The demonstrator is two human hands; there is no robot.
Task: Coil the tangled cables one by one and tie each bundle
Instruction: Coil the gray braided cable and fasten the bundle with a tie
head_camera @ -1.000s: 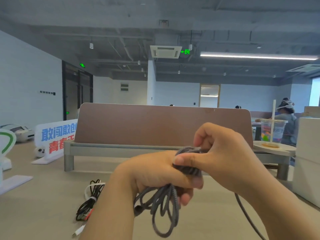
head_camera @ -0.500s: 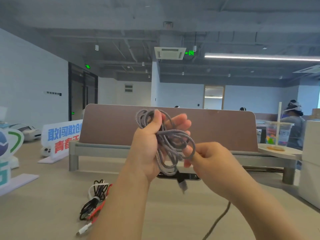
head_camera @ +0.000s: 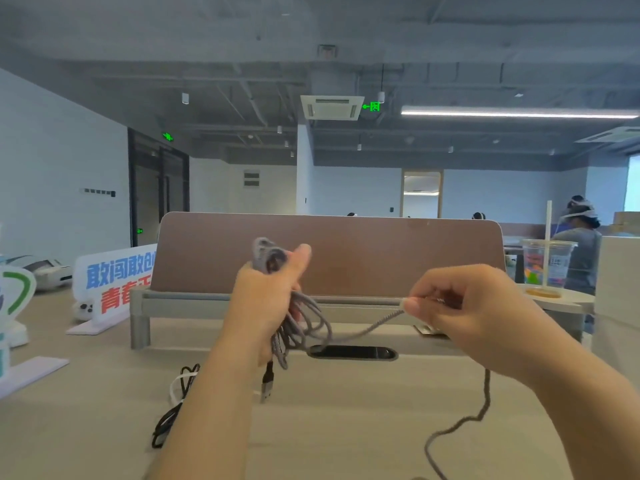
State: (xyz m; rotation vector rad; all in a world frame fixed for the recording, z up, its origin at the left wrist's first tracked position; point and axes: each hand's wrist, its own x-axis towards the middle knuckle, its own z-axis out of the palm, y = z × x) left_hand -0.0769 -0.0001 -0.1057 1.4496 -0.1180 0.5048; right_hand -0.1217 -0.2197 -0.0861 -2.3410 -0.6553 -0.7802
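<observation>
My left hand (head_camera: 266,299) grips a coil of grey braided cable (head_camera: 304,327) held up above the desk; loops stick out above the fist and hang below it, and a USB plug (head_camera: 266,386) dangles from the bundle. My right hand (head_camera: 450,306) pinches a strand of the same cable, drawn out to the right of the coil. The rest of that strand drops behind my right wrist and trails onto the desk at the lower right. A second tangle of black, white and red cables (head_camera: 176,403) lies on the desk, partly hidden by my left forearm.
A brown partition panel (head_camera: 381,251) stands across the desk's far side, with a dark cable slot (head_camera: 353,352) in front of it. Printed signs (head_camera: 110,282) stand at the left. A plastic cup with a straw (head_camera: 547,268) and a white box (head_camera: 620,306) sit at the right.
My right hand has moved right, drawing a strand out of the coil. My left hand has turned and closed round the bundle, and the plug now hangs lower.
</observation>
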